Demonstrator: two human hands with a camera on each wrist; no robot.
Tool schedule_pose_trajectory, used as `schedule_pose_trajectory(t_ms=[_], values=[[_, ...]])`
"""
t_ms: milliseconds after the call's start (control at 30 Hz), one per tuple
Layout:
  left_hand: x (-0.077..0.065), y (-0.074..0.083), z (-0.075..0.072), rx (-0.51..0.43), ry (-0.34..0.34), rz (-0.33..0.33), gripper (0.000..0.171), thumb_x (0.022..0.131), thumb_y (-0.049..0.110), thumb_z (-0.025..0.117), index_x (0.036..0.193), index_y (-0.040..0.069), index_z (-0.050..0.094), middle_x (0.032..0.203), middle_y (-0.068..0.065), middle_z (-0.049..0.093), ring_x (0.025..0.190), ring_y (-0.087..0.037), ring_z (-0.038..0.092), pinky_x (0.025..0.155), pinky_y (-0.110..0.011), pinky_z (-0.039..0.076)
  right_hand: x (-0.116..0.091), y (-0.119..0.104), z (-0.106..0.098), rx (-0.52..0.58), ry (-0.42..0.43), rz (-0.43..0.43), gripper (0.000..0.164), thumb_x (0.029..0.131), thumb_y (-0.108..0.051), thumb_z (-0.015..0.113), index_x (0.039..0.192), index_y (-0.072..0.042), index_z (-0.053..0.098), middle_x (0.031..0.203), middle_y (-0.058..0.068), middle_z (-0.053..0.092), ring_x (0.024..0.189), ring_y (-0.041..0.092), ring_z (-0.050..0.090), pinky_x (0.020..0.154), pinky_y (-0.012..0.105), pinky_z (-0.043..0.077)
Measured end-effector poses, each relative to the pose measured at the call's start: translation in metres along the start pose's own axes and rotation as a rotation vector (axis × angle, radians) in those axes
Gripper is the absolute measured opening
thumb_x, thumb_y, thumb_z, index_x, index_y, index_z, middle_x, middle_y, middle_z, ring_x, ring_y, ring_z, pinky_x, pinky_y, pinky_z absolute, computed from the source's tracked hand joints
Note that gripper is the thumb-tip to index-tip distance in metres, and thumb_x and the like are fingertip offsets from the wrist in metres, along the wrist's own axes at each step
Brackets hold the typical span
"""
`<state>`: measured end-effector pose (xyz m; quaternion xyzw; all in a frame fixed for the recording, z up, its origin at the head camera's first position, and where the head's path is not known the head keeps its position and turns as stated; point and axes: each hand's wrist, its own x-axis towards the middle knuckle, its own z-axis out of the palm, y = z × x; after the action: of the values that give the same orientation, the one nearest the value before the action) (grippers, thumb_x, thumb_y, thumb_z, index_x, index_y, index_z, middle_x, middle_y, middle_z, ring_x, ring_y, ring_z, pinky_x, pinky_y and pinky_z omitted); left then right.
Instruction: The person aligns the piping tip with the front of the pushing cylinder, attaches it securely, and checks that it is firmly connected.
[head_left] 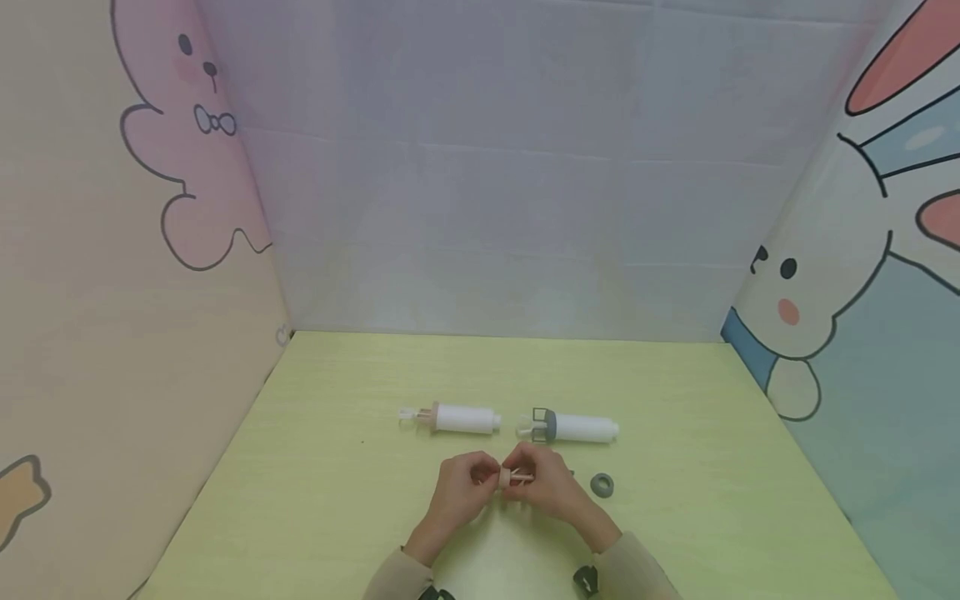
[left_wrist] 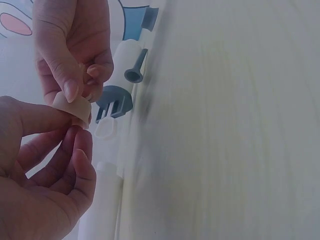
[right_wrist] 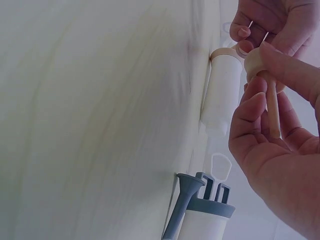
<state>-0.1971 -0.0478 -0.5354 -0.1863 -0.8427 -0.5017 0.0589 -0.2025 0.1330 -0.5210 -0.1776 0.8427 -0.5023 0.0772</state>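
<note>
Between the two hands is a small beige ring-shaped cap (head_left: 505,477), with a thin beige stem (right_wrist: 272,110) sticking out of it. My left hand (head_left: 467,487) pinches the cap between thumb and fingertips, as the left wrist view shows. From the other side, my right hand (head_left: 551,487) pinches the same piece, its thumb on the cap (right_wrist: 254,62) and its fingers curled around the stem. Fingers hide part of the cap. Just beyond the hands lie two white cylinders, one with a beige collar (head_left: 435,417), the other with a dark grey collar (head_left: 551,426).
A dark grey ring (head_left: 602,485) lies right of my right hand. A grey funnel-shaped nozzle (right_wrist: 186,200) is beside the grey-collared cylinder, mostly hidden by the right hand in the head view. Cloth walls (head_left: 480,183) with cartoon animals enclose the yellow-green table (head_left: 315,500).
</note>
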Motion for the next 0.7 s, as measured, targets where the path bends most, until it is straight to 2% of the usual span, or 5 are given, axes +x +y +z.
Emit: schedule_pose_trajectory(t_ms=[267,467,700], values=[[0.0004,-0.0047,0.0007,0.017,0.004,0.031,0.006,0.082,0.004,0.071,0.083,0.009,0.074,0.079,0.004,0.068,0.068,-0.007,0.059,0.061,-0.025,0.050,-0.0006,-0.0016,-0.0005,-0.026,0.010,0.006,0.028,0.073,-0.010,0.082,0.095,-0.013,0.064,0.089,-0.005,0.064,0.076,0.015,0.063,0.064,0.029,0.050],[0.0007,-0.0057,-0.0013,-0.029,-0.012,0.022,0.003,0.083,0.007,0.073,0.086,0.008,0.075,0.082,0.002,0.069,0.072,-0.010,0.062,0.065,-0.026,0.051,-0.0005,-0.0019,-0.0002,-0.016,0.016,-0.009,0.029,0.074,-0.012,0.082,0.097,-0.013,0.065,0.090,-0.006,0.065,0.074,0.013,0.063,0.063,0.028,0.050],[0.0015,-0.0056,-0.0039,-0.038,-0.031,-0.009,0.005,0.084,0.010,0.072,0.085,0.007,0.076,0.081,0.003,0.069,0.072,-0.009,0.062,0.065,-0.026,0.051,-0.0010,-0.0051,-0.0015,0.020,0.003,-0.017,0.032,0.076,-0.010,0.080,0.105,-0.009,0.067,0.098,0.000,0.068,0.077,0.013,0.066,0.066,0.028,0.051]])
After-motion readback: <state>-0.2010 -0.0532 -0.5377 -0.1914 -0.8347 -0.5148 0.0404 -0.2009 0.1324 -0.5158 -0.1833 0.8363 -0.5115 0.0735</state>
